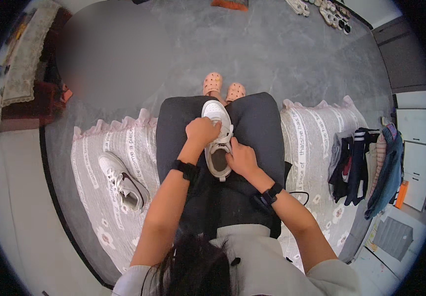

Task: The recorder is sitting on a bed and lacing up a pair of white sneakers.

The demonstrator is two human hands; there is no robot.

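Observation:
A white sneaker (218, 159) rests on my lap between my thighs, its toe pointing away from me and its grey-brown insole showing. My left hand (202, 132) is closed at the laces and tongue, its fingers curled inward. On the other side, my right hand (243, 157) grips the collar, with the thumb at the opening. What the left fingertips pinch is too small to make out clearly. The matching white sneaker (124, 183), with a dark side mark and laces across its front, lies on the bed cover to my left.
I sit on a grey-white patterned cover (316, 158) with pink ruffles. Pink clogs (213, 83) are on my feet on the grey floor. Folded clothes (358, 165) lie at the right, near white drawers (414, 123). Several shoes (329, 17) stand at the far right.

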